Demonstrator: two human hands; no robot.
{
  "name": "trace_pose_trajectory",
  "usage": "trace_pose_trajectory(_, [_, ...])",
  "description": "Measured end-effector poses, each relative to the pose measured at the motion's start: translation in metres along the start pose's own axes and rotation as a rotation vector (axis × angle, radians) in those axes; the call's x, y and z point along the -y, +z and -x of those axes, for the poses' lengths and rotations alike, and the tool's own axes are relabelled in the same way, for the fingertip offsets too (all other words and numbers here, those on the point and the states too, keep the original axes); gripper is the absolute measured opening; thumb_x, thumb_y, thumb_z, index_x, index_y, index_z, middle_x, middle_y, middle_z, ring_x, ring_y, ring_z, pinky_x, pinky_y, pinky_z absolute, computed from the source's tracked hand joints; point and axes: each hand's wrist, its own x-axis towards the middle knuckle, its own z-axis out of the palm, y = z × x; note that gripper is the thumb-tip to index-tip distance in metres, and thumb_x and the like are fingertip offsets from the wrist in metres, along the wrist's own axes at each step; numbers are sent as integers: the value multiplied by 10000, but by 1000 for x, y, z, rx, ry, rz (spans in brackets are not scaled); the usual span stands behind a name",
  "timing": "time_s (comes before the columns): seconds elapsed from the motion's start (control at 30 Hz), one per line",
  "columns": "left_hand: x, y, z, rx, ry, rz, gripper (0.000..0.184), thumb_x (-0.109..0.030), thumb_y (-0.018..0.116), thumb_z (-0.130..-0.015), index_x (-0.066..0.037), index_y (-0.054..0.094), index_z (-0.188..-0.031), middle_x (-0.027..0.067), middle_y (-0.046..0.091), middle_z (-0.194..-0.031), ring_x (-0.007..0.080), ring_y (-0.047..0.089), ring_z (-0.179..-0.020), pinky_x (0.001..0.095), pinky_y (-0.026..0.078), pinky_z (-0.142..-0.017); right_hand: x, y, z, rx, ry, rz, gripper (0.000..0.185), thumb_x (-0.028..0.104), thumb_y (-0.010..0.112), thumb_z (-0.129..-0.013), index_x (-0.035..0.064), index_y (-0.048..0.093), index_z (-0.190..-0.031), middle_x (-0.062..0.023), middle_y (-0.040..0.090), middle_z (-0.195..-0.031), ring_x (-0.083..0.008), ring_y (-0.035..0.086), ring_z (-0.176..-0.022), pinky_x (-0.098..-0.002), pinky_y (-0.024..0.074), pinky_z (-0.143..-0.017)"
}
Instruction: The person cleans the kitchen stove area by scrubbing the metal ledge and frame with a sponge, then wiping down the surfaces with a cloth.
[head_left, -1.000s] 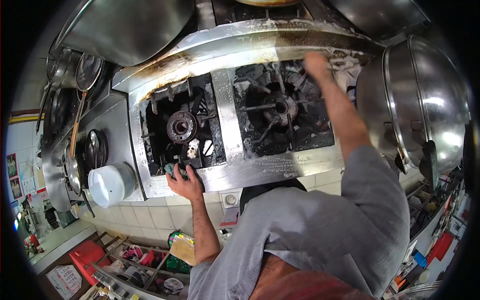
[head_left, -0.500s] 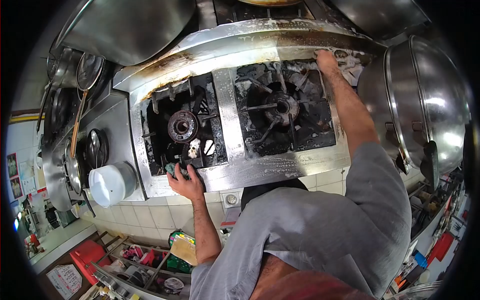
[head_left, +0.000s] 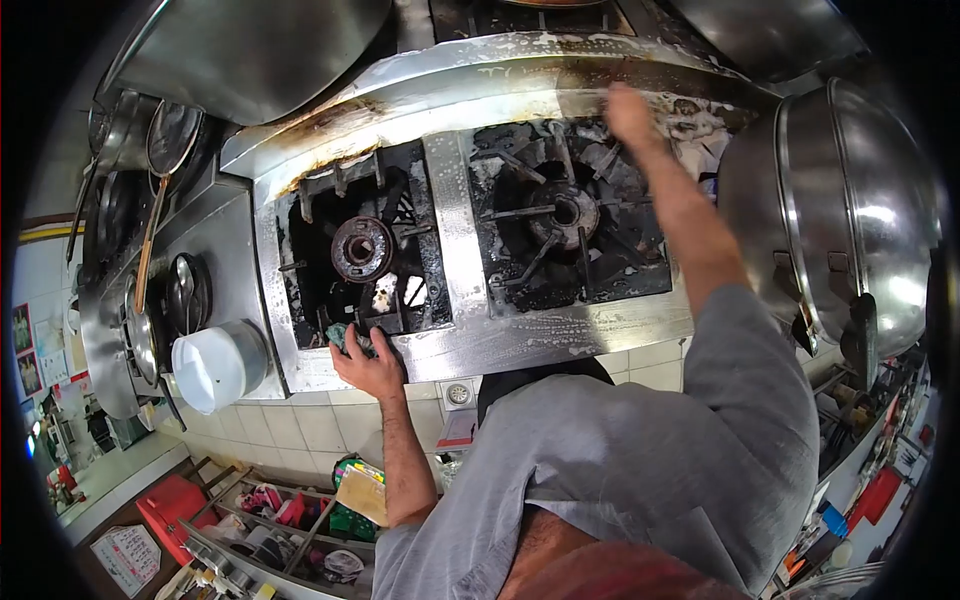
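Right hand (head_left: 630, 112): motion-blurred, shifted leftward along the soapy steel back ledge (head_left: 585, 85), now behind the right black iron burner (head_left: 563, 210); grip and contents, cannot tell. Left hand (head_left: 370, 370): unmoved at the steel stove's front edge (head_left: 540, 345), fingers spread over a crumpled green pad (head_left: 339, 335); clamping, cannot tell.

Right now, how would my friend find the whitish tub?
Find the big metal stove, then look to its left, at the steel counter. The whitish round tub is at that counter's near end. It's pale and cloudy all over, while the round thing just behind it is black.
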Motion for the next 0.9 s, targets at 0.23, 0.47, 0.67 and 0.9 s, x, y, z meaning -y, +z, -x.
trace_pose_trajectory(0.23, [2,0,-3,-10,13,0,420,-352,656,-820,-129,583,-1167,282,434,-1261,423,418,-1166,512,327,-970,-25,-25,5,-55,-58,78,160,86,533,-817,0,652,-881,-208,630,-943,-348,629,-910,-438,516,-780])
trace_pose_trajectory(0.47, [2,2,0,-22,10,33,415,-351,667,-812,-133,596,-1158,294,450,-1248,428,424,-1163,506,330,-970,6,3,1,-116,-69,-43,144,61,568,-791,10,662,-886,-169,624,-963,-324,625,-892,-427,518,-806])
trace_pose_trajectory(0.67, [0,4,-2,-36,15,6,414,-345,672,-811,-119,601,-1150,295,457,-1225,438,444,-1124,503,361,-944,31,11,10,-210,-365,49,361,0,575,-692,73,664,-1033,-141,584,-908,-345,574,-866,-455,485,-772])
trace_pose_trajectory(0.9, [-1,4,-1,-36,22,2,419,-361,681,-807,-126,604,-1145,298,457,-1225,432,446,-1125,494,360,-947,29,31,24,22,-281,124,399,113,536,-873,106,502,-1270,-171,450,-1277,-381,410,-1175,-453,363,-986])
